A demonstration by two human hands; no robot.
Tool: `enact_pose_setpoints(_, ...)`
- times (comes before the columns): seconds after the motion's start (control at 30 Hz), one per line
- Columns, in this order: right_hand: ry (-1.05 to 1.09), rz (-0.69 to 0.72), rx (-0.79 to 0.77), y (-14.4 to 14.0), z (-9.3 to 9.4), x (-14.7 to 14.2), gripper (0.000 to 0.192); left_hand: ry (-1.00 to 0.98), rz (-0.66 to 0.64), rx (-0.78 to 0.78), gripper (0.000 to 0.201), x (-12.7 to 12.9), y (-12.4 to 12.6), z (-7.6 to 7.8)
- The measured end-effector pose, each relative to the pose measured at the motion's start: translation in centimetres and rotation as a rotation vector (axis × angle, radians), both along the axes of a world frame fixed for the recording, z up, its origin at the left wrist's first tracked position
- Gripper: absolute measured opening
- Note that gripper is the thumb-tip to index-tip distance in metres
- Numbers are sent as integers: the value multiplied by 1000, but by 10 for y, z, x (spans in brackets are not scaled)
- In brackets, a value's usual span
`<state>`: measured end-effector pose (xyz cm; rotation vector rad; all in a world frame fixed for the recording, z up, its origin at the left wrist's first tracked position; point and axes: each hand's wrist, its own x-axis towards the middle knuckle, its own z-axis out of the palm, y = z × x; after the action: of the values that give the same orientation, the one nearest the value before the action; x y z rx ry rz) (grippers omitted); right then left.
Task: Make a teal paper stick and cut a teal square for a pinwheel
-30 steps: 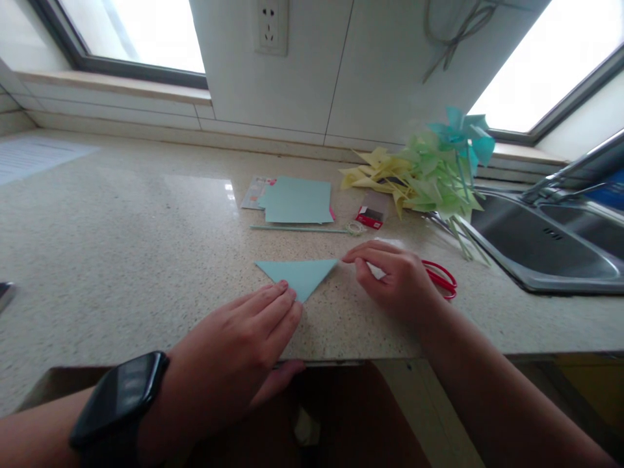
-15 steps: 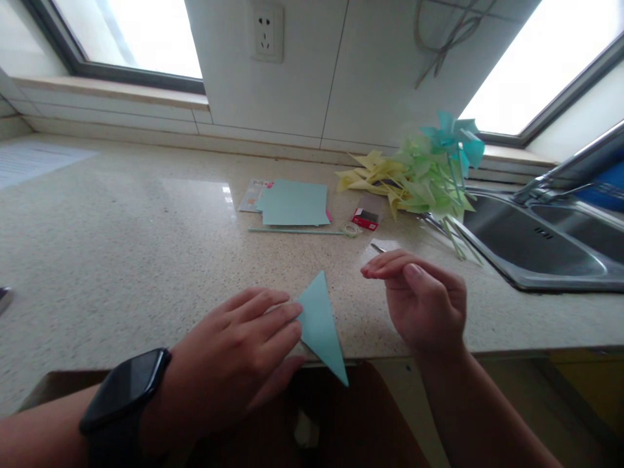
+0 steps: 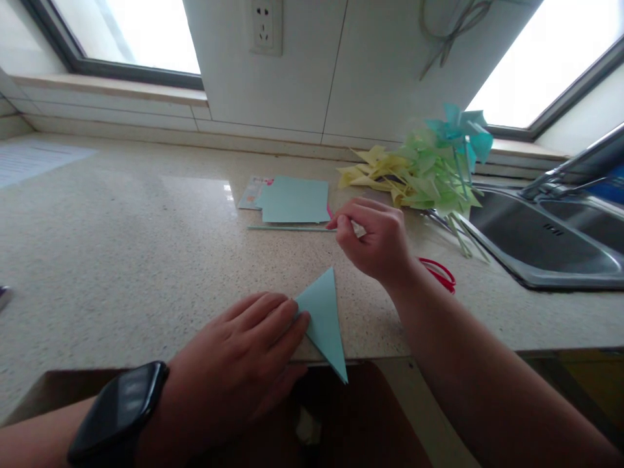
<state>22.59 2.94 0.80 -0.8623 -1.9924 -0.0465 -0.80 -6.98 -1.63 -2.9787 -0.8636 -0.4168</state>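
Note:
My left hand, with a black watch at the wrist, is closed on a folded pale blue-green paper triangle. Its fingers rest on top and the thumb is lower down by the counter's edge. The triangle's tip pokes out past that edge. My right hand is over the right end of a thin pale green stick, its fingers bent together. Whether they grip the stick is hidden. Behind the stick lie square blue-green paper sheets on a clear printed packet.
Red-handled scissors lie beside my right forearm, partly covered by it. Yellow, green and blue pinwheels lean near the steel sink at right. A printed sheet lies far left; a dark object is at the left edge.
My right hand has moved forward and left, from beside the triangle to the stick's end, now covering the tape roll and uncovering the scissors' handles. My left hand stays on the triangle.

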Motion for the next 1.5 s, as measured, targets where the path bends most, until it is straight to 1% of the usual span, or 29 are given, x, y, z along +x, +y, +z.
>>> enact_pose_setpoints(0.1,-139,134,-16,-17,-1,-6,20,4,-7,24,29,0,-1,2)
enact_pose_setpoints(0.17,-161,241,-112,-38,-3,-10,22,1,-20,33,27,1,-3,3)
enact_pose_setpoints(0.2,-211,302,-169,-48,-4,-13,23,-7,-26,36,24,1,-3,4)
enact_pose_setpoints(0.27,-308,359,-304,-65,-8,-17,27,-21,-27,24,17,2,-4,4)
enact_pose_setpoints(0.33,-404,336,-403,-75,-13,-18,30,-27,-9,6,14,2,-4,4)
enact_pose_setpoints(0.4,-459,289,-438,-78,-16,-17,29,-5,24,-28,17,2,-4,5)
enact_pose_setpoints(0.5,-491,241,-432,-75,-18,-9,27,23,51,-67,28,1,-4,7)
enact_pose_setpoints(0.57,-504,189,-427,-71,-18,-1,27,24,54,-77,31,1,-5,7)
enact_pose_setpoints(0.7,-487,8,-417,-65,-19,15,28,37,57,-76,35,0,-6,6)
enact_pose_setpoints(0.77,-469,-55,-411,-64,-21,19,28,35,58,-67,35,-1,-6,5)
enact_pose_setpoints(0.9,-416,-91,-427,-63,-23,21,26,40,48,-53,34,-1,-3,3)
enact_pose_setpoints(0.97,-334,-79,-444,-62,-24,23,23,48,41,-57,34,-1,-2,2)
enact_pose_setpoints(1.0,-256,-77,-448,-61,-24,24,21,50,39,-62,35,-2,-2,2)
enact_pose_setpoints(1.07,-29,-103,-454,-61,-25,28,19,47,42,-68,36,-2,-1,2)
enact_pose_setpoints(1.17,369,-143,-472,-64,-28,34,22,42,42,-74,36,-4,-1,2)
enact_pose_setpoints(1.27,688,-66,-494,-68,-31,37,23,34,30,-82,34,-5,0,1)
enact_pose_setpoints(1.37,883,22,-510,-74,-32,38,24,26,30,-89,32,-5,0,1)
enact_pose_setpoints(1.5,1035,83,-569,-79,-31,43,22,24,32,-82,32,-5,1,1)
